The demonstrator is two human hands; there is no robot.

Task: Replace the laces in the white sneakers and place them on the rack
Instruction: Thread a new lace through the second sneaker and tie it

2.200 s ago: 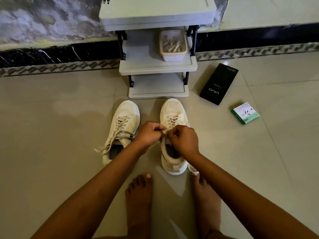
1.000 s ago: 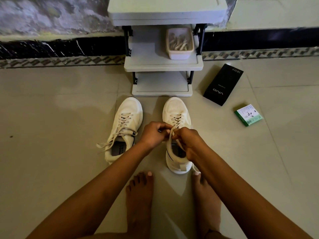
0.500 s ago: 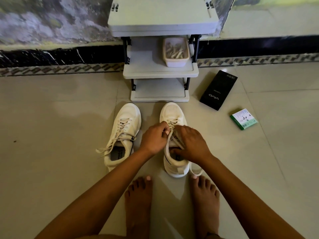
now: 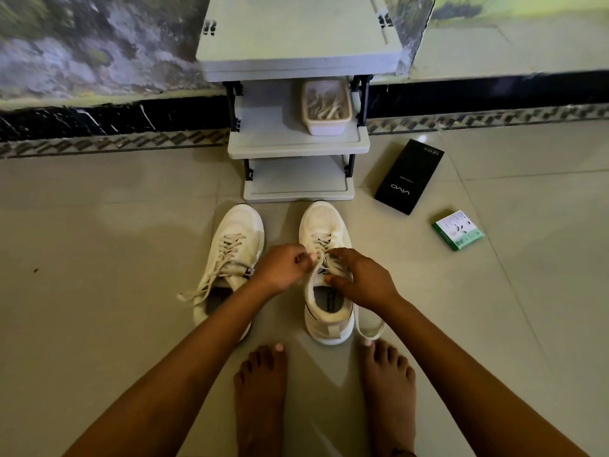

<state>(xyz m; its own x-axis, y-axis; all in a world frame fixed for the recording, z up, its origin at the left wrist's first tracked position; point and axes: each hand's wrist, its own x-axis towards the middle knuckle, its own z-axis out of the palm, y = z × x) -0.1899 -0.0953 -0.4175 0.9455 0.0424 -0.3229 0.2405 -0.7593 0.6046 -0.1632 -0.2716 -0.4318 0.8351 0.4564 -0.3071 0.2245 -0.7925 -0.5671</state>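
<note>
On the floor at left, one white shoe (image 4: 230, 258), laces loose. Next, left hand (image 4: 281, 268) pinching a lace (image 4: 317, 269) above the other shoe (image 4: 328, 311). Right hand (image 4: 362, 282) curled on that shoe's tongue and laces, thumb at the opening. Behind both, the rack (image 4: 298, 150), close by.

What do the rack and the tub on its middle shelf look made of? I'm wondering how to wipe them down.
The rack looks like matte grey moulded plastic: thick one-piece shelves with raised lips, on black uprights whose material I cannot tell. The tub looks like thin translucent whitish plastic, since its pale contents show faintly through the wall.
</note>
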